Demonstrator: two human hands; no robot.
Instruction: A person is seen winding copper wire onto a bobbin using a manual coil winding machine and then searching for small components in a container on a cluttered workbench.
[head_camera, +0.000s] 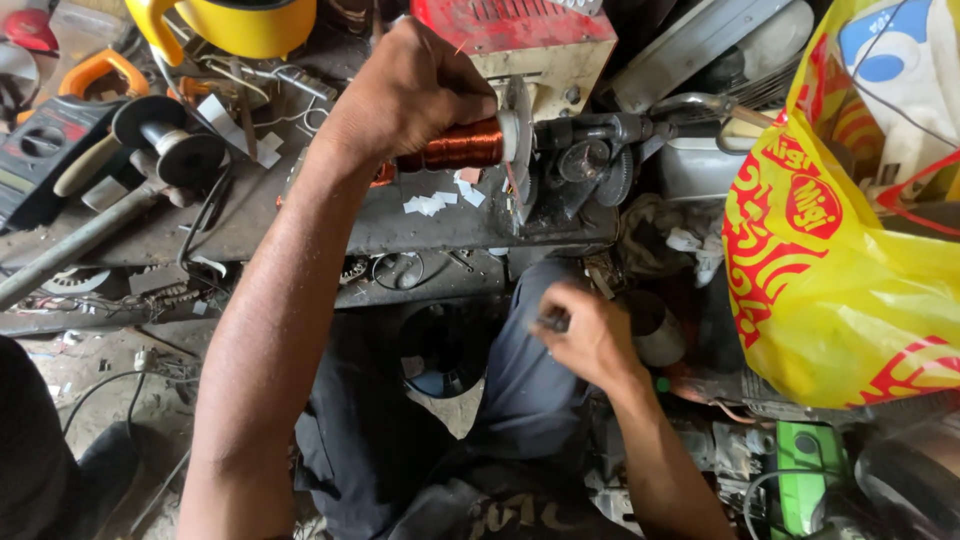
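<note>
Two hands work apart here. The left hand (410, 90) is clenched over a copper wire coil (460, 146) on the spindle of a winding machine (575, 160), near the front edge of the cluttered bench (300, 225). The right hand (590, 335) pinches a small dark thing (too small to tell) below that edge, beside a yellow plastic bag (830, 280) crowding the right.

Left hand (415, 90) wraps the copper wire coil (462, 146) on the winder at twelve o'clock; right hand (588, 335) pinches a small dark part
</note>
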